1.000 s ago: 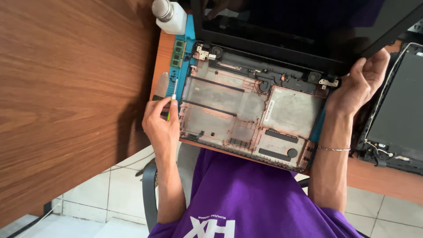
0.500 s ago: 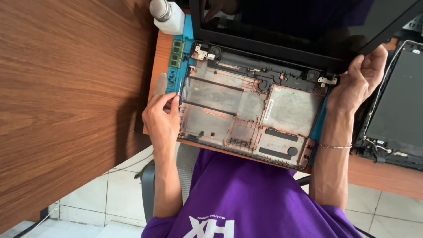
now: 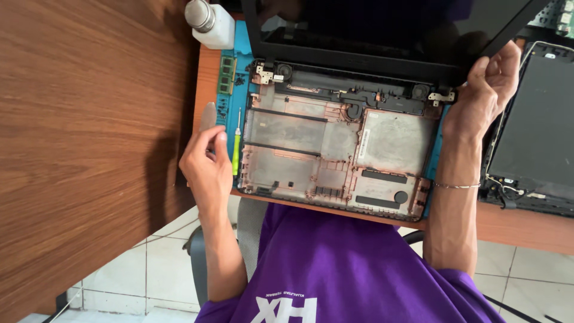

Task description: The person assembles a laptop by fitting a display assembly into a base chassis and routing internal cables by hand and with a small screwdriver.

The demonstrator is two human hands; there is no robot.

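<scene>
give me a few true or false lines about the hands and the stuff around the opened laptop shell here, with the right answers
1. The right hand grips the dark screen panel near its hinge corner. True.
2. The left hand rests on the bare laptop base. False: it is beside the base's edge, at a flat grey pry tool.
3. A green-handled screwdriver lies on the blue mat next to the base. True.
4. The white bottle stands beside the right hand. False: it stands at the far corner on the left hand's side.
5. A green memory stick lies on the mat near the bottle. True.
</scene>
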